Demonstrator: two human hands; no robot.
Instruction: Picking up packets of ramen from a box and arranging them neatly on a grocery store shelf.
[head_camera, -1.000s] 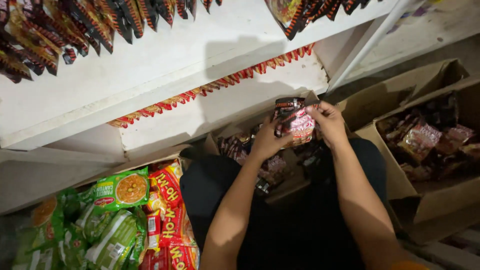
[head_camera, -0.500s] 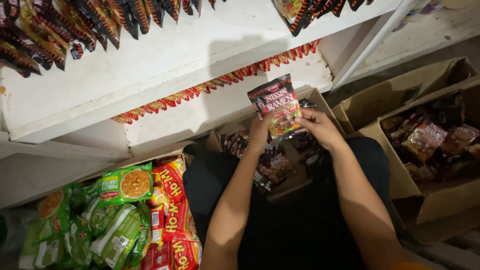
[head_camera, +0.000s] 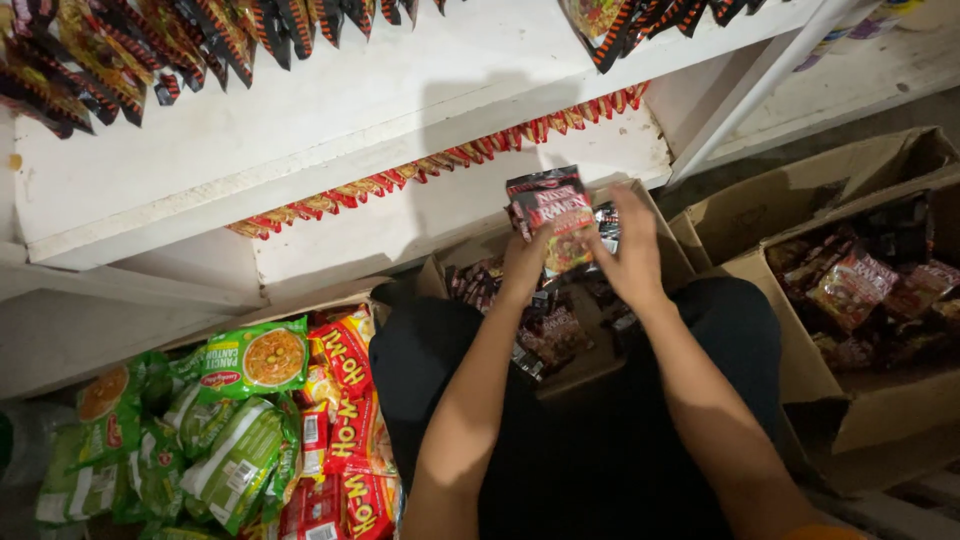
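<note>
Fingers of left hand (head_camera: 525, 265) and right hand (head_camera: 630, 250) are gripping 1 dark noodle packet (head_camera: 552, 218) above cardboard box (head_camera: 655, 225) holding similar packets.

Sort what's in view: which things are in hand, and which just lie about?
In hand:
dark noodle packets, held by left hand and right hand
open carton of like packets

Lying about:
green noodle packets
red noodle packets
second carton
white shelf
</note>
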